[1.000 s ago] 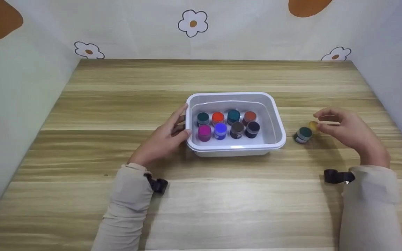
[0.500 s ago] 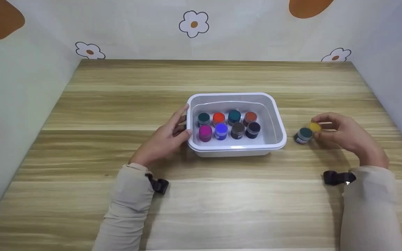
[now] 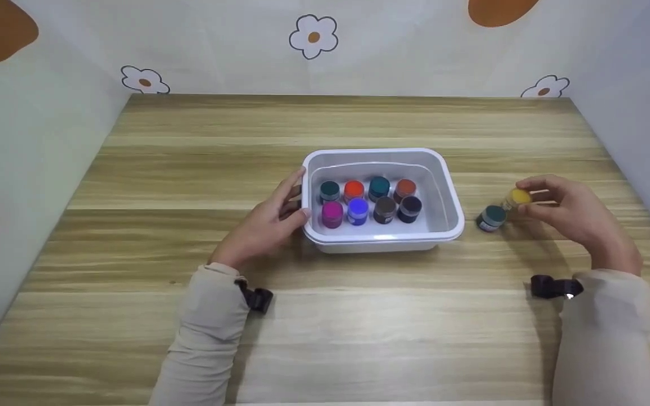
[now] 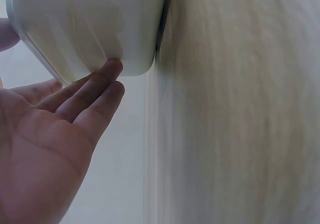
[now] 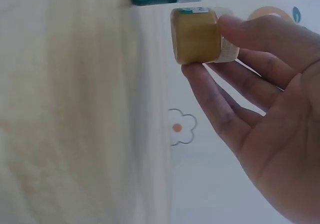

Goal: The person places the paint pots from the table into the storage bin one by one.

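Observation:
Between thumb and fingers, my right hand (image 3: 576,217) pinches a small yellow paint jar (image 5: 197,37) with a clear lid, raised over the table. Just left of it, a dark green paint jar (image 3: 492,218) stands on the wood. My left hand (image 3: 263,225) rests against the left end of a white plastic tub (image 3: 381,238). In the left wrist view its straight fingers (image 4: 92,94) touch the tub's outer wall. Inside the tub stand several paint jars in two rows, among them a magenta jar (image 3: 332,214), a blue jar (image 3: 358,211) and an orange-red jar (image 3: 354,190).
The tub sits mid-table on a wood-grain tabletop (image 3: 325,338). Pale walls with printed flowers (image 3: 313,36) border the table at the back and sides. Black camera mounts (image 3: 257,299) are worn at both wrists.
My right hand has closed on the yellow jar and lifted it slightly up and to the right, away from the green jar. The left hand and tub have stayed put.

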Demonstrator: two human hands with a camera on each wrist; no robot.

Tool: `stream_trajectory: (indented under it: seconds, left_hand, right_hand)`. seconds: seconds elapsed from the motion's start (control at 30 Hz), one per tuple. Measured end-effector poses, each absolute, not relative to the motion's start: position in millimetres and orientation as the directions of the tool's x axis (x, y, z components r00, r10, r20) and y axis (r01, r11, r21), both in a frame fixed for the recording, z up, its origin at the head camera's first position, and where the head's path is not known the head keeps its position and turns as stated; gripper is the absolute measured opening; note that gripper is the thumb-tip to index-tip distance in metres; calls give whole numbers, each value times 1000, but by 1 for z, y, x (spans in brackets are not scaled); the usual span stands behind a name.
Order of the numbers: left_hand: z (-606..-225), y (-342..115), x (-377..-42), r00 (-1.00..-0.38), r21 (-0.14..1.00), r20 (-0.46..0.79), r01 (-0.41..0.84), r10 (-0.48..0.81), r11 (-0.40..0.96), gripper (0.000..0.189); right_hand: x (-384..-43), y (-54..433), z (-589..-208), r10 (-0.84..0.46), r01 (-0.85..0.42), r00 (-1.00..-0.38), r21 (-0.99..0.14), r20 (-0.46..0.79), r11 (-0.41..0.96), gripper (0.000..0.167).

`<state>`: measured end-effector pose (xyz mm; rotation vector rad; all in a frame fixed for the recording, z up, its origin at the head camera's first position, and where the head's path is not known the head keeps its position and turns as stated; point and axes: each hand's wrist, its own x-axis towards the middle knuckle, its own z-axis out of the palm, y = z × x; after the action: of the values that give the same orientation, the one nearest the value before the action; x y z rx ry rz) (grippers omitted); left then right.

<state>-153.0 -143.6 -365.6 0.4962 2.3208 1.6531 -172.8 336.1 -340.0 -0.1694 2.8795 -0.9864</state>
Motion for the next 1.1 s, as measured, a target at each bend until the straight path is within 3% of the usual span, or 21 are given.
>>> stream_trajectory:
  seconds: [0.2,0.37,0.5,0.77,1.1]
  left_hand:
    - [-366,-144,-153,-910,945,12,145,414,292,72]
    - [-367,-142,-153,-907,946,23,156,421,285,72]
    - [-366,-141,-153,-904,945,12,150,426,292,72]
    - [-365,-143,-153,-908,934,-12,139,418,329,72]
    - [-365,-144,-152,-913,933,-17,132,407,334,72]
  right_hand:
    - [-165,325,-323,-110,-114,-993,-642,46,758,45]
    - [-158,301,-307,-188,-269,-963,-684,193,678,38]
    - [-155,272,-297,-279,-356,-933,-679,227,641,37]
    - [-165,203,-290,-490,-426,-865,-667,104,611,40]
    - [-176,128,-314,-651,-492,-759,-648,-7,581,36]
